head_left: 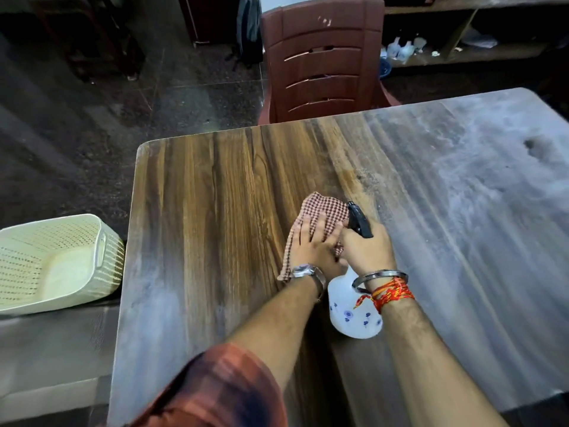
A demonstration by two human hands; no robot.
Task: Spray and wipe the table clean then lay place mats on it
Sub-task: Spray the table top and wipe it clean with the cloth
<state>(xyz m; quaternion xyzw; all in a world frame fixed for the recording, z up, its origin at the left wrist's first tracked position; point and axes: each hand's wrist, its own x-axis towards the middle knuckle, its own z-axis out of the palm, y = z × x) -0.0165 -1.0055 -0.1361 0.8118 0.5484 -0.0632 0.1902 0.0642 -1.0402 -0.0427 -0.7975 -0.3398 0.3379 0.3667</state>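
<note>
Left hand [314, 241] flat, fingers spread, pressing cloth [320, 211] on table [215, 195]. Right hand [366, 251] gripping bottle [354, 315] beside cloth. Basket [55, 263] left of table, contents indiscernible.

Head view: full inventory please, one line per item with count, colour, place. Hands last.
table: 1, brown wood grain, dusty grey on its right part, fills the centre and right
cloth: 1, red and white checked, on the table under the left hand
spray bottle: 1, white with blue flower print and a black nozzle, above the table in the right hand
chair: 1, dark red plastic, at the far edge of the table
basket: 1, cream, woven look, left of the table
shelf: 1, wooden, top right, with small pale items too blurred to name
left hand: 1, flat on the cloth, watch on the wrist
right hand: 1, gripping the spray bottle, steel bangle and red thread on the wrist
</note>
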